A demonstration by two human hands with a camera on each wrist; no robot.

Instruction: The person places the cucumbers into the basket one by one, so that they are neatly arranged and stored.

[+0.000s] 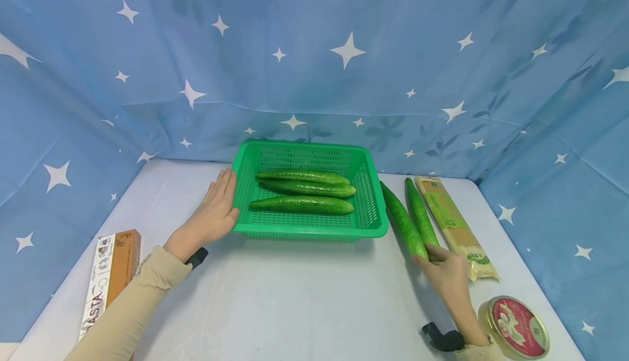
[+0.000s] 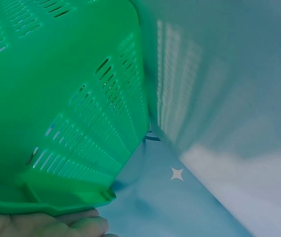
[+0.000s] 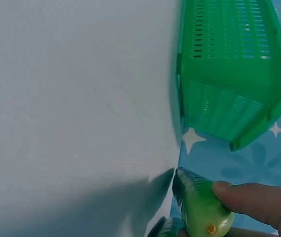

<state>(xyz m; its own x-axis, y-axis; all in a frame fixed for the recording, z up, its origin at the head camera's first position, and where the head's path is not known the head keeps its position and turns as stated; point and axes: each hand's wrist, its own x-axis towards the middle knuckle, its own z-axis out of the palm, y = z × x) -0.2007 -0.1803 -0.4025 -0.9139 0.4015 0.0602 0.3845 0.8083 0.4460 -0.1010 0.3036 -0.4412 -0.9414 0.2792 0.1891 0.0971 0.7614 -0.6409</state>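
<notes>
A green plastic basket point(image 1: 309, 235) stands on the white table with three cucumbers point(image 1: 302, 203) lying in it. My left hand point(image 1: 216, 211) rests against the basket's left side, fingers straight; in the left wrist view the fingers point(image 2: 47, 224) touch its rim. To the right of the basket my right hand point(image 1: 444, 273) pinches the near end of a cucumber point(image 1: 404, 222) between thumb and fingers. Right beside it lies another cucumber point(image 1: 420, 211). The right wrist view shows the thumb point(image 3: 249, 197) on the held cucumber point(image 3: 199, 202).
A long yellow-green packet point(image 1: 454, 219) lies right of the cucumbers. Nearer stands a round tin with a red lid point(image 1: 521, 325). A pasta box point(image 1: 110, 273) lies at the left, beside my left forearm. Blue star-patterned cloth point(image 1: 314, 66) hangs behind and at the sides.
</notes>
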